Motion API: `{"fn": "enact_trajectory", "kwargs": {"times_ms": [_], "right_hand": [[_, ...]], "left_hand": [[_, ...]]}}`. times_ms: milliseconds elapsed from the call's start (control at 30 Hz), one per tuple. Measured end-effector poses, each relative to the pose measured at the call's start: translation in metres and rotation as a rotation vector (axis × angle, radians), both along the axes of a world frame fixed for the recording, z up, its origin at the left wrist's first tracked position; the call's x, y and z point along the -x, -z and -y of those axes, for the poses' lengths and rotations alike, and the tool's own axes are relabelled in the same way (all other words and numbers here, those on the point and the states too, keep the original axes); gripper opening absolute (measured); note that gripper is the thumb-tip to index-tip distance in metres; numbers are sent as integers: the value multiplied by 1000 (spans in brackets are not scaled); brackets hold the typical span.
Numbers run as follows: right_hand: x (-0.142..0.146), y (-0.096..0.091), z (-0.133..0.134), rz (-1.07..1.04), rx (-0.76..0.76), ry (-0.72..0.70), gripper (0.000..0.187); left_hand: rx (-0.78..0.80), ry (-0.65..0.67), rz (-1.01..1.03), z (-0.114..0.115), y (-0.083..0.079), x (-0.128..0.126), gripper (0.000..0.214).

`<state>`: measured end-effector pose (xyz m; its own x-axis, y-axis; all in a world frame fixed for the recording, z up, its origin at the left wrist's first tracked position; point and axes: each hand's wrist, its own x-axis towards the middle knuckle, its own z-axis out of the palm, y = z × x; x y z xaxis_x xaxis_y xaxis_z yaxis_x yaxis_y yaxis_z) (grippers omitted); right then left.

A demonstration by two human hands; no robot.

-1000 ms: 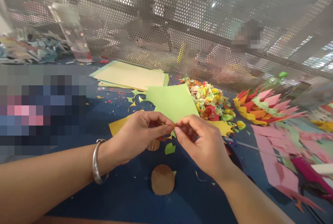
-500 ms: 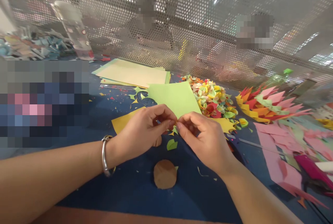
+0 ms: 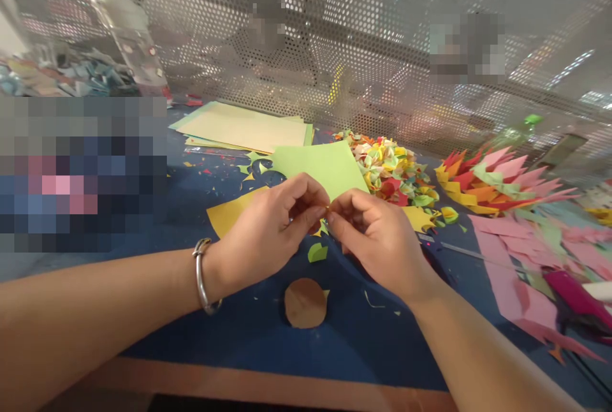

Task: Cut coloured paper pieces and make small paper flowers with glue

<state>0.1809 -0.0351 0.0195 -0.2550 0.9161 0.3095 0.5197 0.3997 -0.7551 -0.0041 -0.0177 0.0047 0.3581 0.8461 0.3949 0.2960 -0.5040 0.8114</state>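
Note:
My left hand [image 3: 270, 230], with a silver bangle on its wrist, and my right hand [image 3: 387, 243] meet fingertip to fingertip above the table. Both are closed in a pinch on a small yellow paper piece [image 3: 327, 209], nearly all of it hidden by the fingers. Below them on the blue tabletop lie a curled green paper petal [image 3: 317, 252] and a round brown cardboard disc [image 3: 306, 303]. Behind the fingers rests a light green sheet [image 3: 322, 169]. A yellow sheet [image 3: 232, 211] sticks out from under my left hand.
Paper stack [image 3: 243, 125] at the back, beside a heap of folded colourful pieces [image 3: 389, 166]. To the right stand a layered paper flower [image 3: 502, 179], pink paper strips [image 3: 497, 272] and a magenta tool [image 3: 576, 300], perhaps a glue gun. A clear bottle [image 3: 136, 48] stands before a perforated metal screen [image 3: 201, 48].
Both hands still pinch the paper piece, fingertips together, with only a slight shift of the fingers. The whole view has tilted a little, so the table sits slightly higher.

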Motion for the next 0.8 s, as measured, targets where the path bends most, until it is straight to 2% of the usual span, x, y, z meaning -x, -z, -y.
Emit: {"fn": "enact_trajectory", "kwargs": {"times_ms": [133, 300, 400, 500, 633, 700, 800], "right_hand": [[-3, 3, -5, -15, 33, -20, 13], [-12, 7, -13, -36, 34, -1, 15], [-14, 8, -15, -17, 44, -8, 16], [-13, 8, -15, 19, 28, -27, 15], [-12, 7, -13, 65, -15, -28, 12], [-12, 6, -11, 74, -31, -37, 11], [-11, 5, -9, 97, -45, -63, 11]], "left_hand": [[120, 50, 82, -2, 4, -1, 14], [152, 71, -363, -2, 8, 1, 26], [82, 128, -457, -2, 12, 2, 13], [24, 183, -441, -2, 12, 4, 12], [-19, 166, -314, -3, 3, 7, 20], [7, 125, -260, -4, -1, 8, 20], [149, 88, -179, -7, -1, 9, 18]]}}
